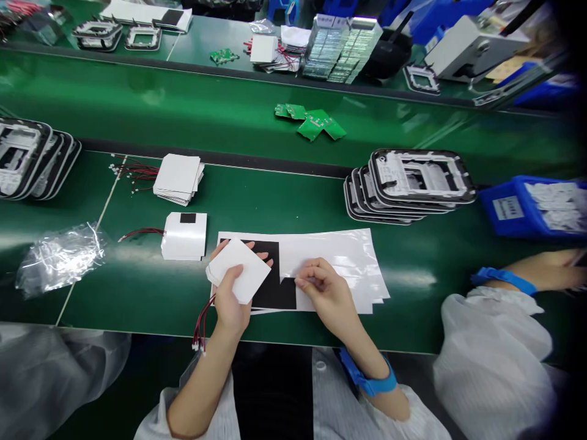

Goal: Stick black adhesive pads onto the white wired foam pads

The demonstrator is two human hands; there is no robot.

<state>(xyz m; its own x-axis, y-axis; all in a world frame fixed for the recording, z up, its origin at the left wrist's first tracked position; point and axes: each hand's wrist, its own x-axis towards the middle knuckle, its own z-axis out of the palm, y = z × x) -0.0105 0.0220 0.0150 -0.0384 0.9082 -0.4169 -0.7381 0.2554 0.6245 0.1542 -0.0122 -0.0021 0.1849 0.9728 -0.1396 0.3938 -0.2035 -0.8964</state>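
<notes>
My left hand [233, 299] is closed around a small stack of white square panels [239, 269], thumb on top and fingers underneath. Thin red and black wires [202, 324] with white connectors hang from the stack's near side. Below it lie white backing sheets [339, 263] bearing a black adhesive area [275, 293], stepped at its upper right. At that step my right hand [323, 290] pinches thumb and forefinger together; what is between the fingertips is too small to make out. To the left, a single wired white panel [184, 237] carries a small black patch [188, 217].
Behind are another stack of wired white panels [178, 177] and green circuit boards [314, 124]. Framed housings stand stacked at right [413, 183] and left [27, 159]. A clear plastic bag [64, 256] lies left, a blue bin [509, 208] right. A co-worker's arm [499, 324] is at right.
</notes>
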